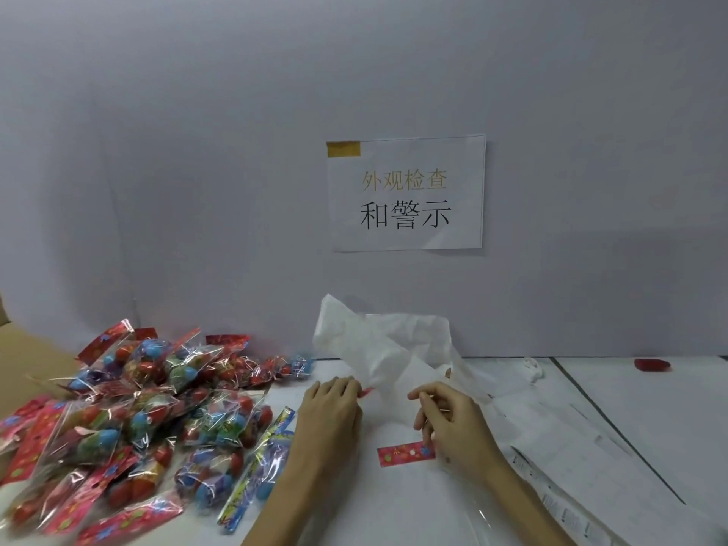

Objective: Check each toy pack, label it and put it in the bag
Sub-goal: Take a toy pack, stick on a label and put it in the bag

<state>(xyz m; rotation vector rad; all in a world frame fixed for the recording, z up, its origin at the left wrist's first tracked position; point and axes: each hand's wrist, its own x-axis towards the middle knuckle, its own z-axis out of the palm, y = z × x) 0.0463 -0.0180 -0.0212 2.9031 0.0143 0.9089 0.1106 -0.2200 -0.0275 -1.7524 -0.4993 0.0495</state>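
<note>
White plastic bag (pixel 378 348) stands crumpled against the wall between both hands. Left hand (pixel 331 407) lies palm-down, fingers curled, pinching a red scrap at the bag's edge. Right hand (pixel 449 415) is half-closed, thumb and forefinger nipped together; on what, I cannot tell. Toy packs (pixel 130 419) lie heaped at left. Wall sign (pixel 405 195) reads 外观检查 和警示.

Toy pack pile (pixel 130 419) cut off by left and bottom edges. Left hand (pixel 331 411) hides most of a red item at its fingertips. Small red object (pixel 652 365) far right: blurred, unidentifiable.
</note>
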